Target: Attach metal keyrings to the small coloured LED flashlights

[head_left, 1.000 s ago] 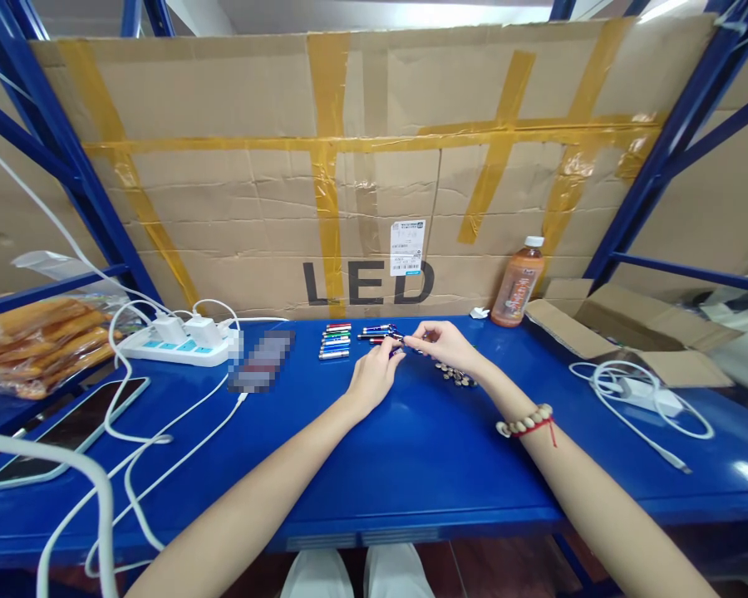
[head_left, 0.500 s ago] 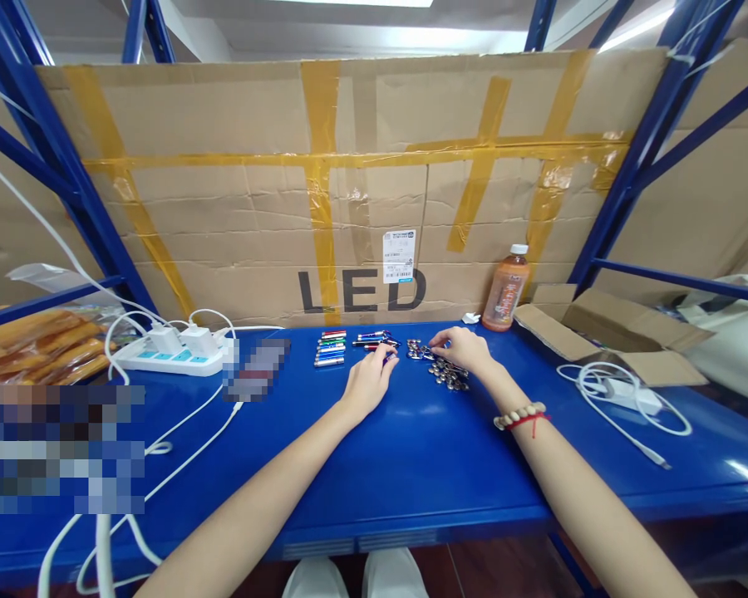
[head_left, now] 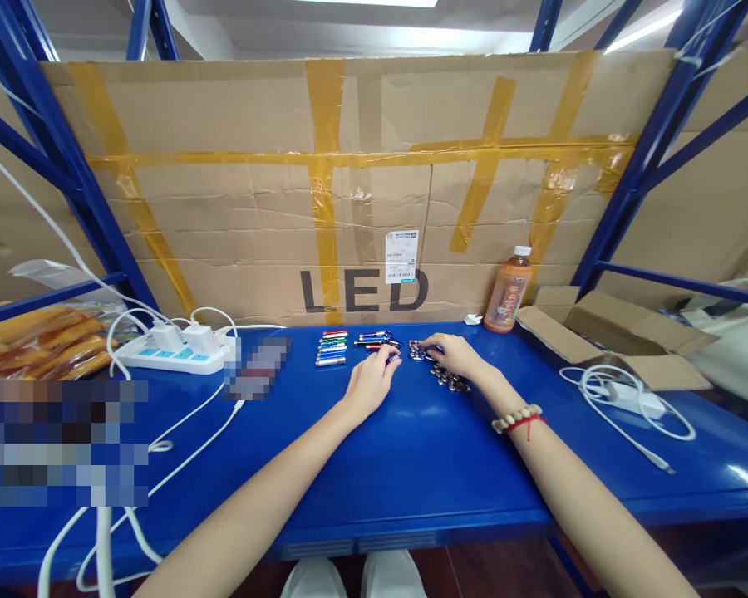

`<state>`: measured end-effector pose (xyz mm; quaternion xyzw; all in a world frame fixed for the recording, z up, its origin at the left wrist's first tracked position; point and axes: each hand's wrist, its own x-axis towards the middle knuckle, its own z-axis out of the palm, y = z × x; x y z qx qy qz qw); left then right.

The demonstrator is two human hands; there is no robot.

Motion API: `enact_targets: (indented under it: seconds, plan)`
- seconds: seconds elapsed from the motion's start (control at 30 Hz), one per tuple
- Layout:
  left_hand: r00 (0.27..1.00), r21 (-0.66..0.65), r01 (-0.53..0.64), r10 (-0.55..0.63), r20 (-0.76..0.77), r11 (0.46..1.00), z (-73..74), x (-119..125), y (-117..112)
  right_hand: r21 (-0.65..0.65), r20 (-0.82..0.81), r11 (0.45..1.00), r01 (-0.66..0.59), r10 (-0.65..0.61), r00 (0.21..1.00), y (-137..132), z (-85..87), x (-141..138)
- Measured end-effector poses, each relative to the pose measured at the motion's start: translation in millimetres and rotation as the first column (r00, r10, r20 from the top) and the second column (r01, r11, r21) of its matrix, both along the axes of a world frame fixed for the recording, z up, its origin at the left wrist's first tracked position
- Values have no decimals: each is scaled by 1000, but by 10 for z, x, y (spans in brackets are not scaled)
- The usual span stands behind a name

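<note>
My left hand [head_left: 371, 384] rests on the blue table, fingers bent and drawn together beside several small coloured metal tubes [head_left: 374, 336]. Something dark may be between its fingertips, but it is too small to name. My right hand [head_left: 456, 357] reaches over a loose heap of small shiny metal pieces [head_left: 447, 380], fingertips pinched low among those at the far side [head_left: 415, 350]. What those fingertips hold is hidden. Left of my hands lies a neat column of tubes [head_left: 332, 349] in red, green, blue and silver.
A drink bottle [head_left: 508, 291] and an open cardboard box [head_left: 611, 332] stand at the right, near a coiled white cable [head_left: 636, 403]. At the left are a power strip [head_left: 174, 355], a blurred phone-like object [head_left: 260, 370] and bagged orange items [head_left: 50, 340]. Cardboard [head_left: 243, 224] walls the back.
My right hand has shifted slightly left, its fingertips lower toward the far metal pieces. My left hand stays nearly in place. The whole view has drifted a little.
</note>
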<state>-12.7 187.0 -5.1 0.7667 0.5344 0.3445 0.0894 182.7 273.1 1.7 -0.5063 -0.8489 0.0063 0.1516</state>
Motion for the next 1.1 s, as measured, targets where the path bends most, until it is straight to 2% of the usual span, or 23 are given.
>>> enact_targets:
  seconds: [0.27, 0.57, 0.8, 1.1]
  plan:
    - [1000, -3, 18, -18, 8, 1000, 18, -5, -14, 48, 27, 998, 32, -33, 999, -29, 38, 6]
    - [1000, 10, 20, -20, 7, 1000, 8, -10, -12, 35, -3, 997, 63, -63, 998, -56, 53, -10]
    - [1000, 3, 18, -18, 9, 1000, 9, -4, -5, 36, 11, 999, -35, 35, 999, 6, -5, 16]
    - [1000, -15, 20, -20, 6, 1000, 22, -3, -13, 46, 24, 999, 5, -6, 1000, -13, 24, 11]
